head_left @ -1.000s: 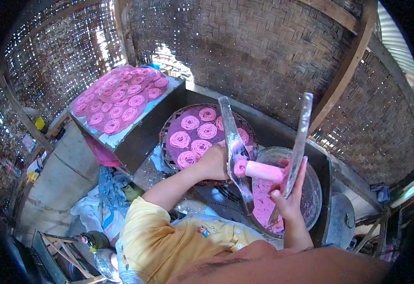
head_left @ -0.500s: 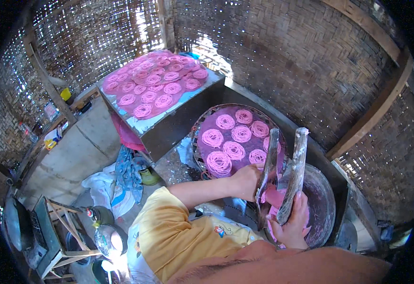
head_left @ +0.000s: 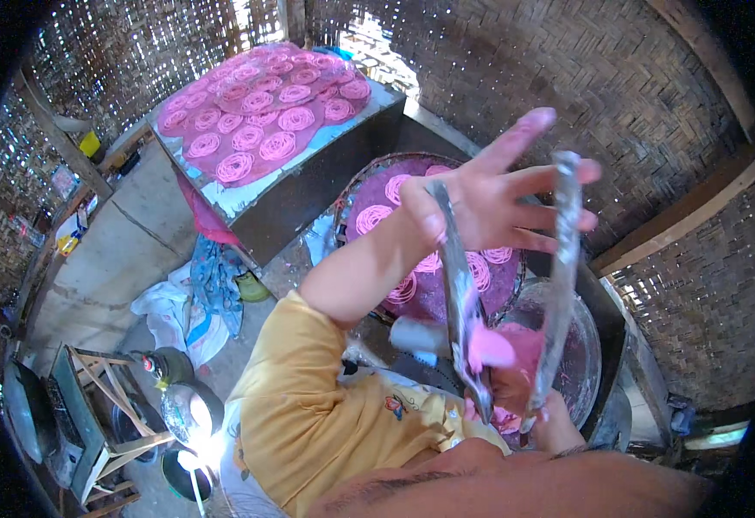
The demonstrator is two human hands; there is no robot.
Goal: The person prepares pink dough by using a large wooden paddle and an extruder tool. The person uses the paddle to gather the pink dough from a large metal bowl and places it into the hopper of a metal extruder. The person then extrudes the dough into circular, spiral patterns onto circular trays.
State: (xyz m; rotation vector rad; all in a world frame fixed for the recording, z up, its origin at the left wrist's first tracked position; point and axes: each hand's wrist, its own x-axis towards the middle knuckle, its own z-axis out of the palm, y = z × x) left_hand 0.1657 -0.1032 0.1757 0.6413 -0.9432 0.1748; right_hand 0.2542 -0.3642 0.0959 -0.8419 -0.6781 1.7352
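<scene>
My left hand [head_left: 490,203] is raised with its fingers spread, over the round tray [head_left: 343,224] of pink noodle-like coils [head_left: 374,217]. It seems to hold nothing. In front of it stand two long wooden handles, a dark left one [head_left: 455,276] and a pale, smeared right one [head_left: 559,302]. A soft pink lump, like dough [head_left: 490,348], shows between them low down. My right hand [head_left: 557,423] is by the lower end of the right handle, at the near side of the basin [head_left: 586,345]. Its fingers are hidden and blurred.
A raised block [head_left: 308,194] at the back left bears many more pink coils on pink sheeting. A whitish cylinder [head_left: 419,335] lies below my left forearm. Cloths [head_left: 213,293] lie on the floor, near a gas cylinder [head_left: 192,414] and wooden stand [head_left: 92,423]. Woven walls [head_left: 516,69] enclose the space.
My left hand has let go of the left handle and risen, opening over the tray. Both handles now stand higher in view. My right hand is lower along the right handle.
</scene>
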